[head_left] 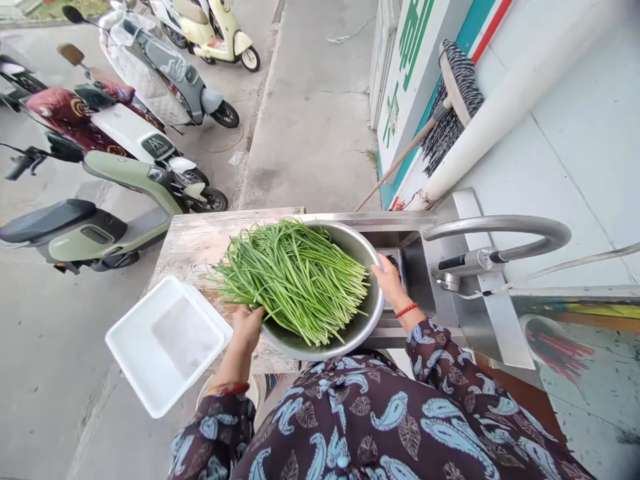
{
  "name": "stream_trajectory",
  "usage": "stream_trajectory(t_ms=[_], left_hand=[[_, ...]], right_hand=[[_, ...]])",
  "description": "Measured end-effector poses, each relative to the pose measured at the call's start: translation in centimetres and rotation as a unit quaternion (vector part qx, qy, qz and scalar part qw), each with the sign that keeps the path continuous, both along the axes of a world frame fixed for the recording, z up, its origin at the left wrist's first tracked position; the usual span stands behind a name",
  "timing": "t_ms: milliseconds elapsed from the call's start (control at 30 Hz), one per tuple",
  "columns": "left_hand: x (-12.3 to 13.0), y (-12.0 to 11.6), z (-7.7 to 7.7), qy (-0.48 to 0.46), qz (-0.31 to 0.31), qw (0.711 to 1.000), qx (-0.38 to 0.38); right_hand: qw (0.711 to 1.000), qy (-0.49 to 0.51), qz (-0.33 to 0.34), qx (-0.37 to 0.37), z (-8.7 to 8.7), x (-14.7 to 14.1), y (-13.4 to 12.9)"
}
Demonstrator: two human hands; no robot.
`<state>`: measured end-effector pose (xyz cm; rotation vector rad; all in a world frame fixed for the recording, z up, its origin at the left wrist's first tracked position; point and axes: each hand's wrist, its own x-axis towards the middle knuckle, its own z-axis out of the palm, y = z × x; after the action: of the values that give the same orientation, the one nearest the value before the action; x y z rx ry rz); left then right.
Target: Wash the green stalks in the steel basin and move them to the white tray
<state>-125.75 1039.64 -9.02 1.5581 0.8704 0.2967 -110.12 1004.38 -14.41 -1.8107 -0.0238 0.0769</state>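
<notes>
A wide stainless steel basin (373, 313) holds a large heap of garlic chives (300, 280). Their pale cut ends point right, and the leafy tips hang over the basin's left side. My right hand (389, 281) is closed on the right rim, fingers curled over the edge. On the left, my left hand (249, 325) grips the basin's edge beneath the overhanging leaves, which partly hide its fingers. The basin is over the wooden board (195, 240) and the left part of the metal sink (420, 267); whether it rests on them I cannot tell.
A white plastic tub (145, 353) sits at the board's left edge. A curved faucet (500, 227) rises right of the sink basin. Beyond, a mop (457, 93) leans against the wall. Several scooters (125, 193) are parked at the left.
</notes>
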Motion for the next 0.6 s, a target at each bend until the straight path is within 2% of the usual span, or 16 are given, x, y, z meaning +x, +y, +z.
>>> stream_trajectory(t_ms=[167, 300, 433, 533, 600], left_hand=[[6.2, -4.6, -2.4, 0.004, -0.079, 0.993, -0.092], [8.7, -8.2, -4.1, -0.012, -0.092, 0.985, -0.147], [8.0, -9.4, -5.0, 0.007, -0.037, 0.984, -0.173], [6.6, -9.4, -5.3, 0.037, -0.003, 0.988, -0.153], [5.5, -9.7, -5.3, 0.046, -0.005, 0.990, -0.133]], right_hand=[[0.994, 0.021, -0.108, -0.023, -0.6, 0.7, -6.7], [0.987, 0.012, -0.141, -0.075, -0.5, 2.1, -9.9], [0.979, -0.005, -0.114, -0.171, 0.8, 4.2, -9.1], [0.968, -0.003, -0.084, -0.238, 2.2, 5.6, -7.6], [0.959, 0.012, -0.073, -0.274, 2.9, 6.3, -6.9]])
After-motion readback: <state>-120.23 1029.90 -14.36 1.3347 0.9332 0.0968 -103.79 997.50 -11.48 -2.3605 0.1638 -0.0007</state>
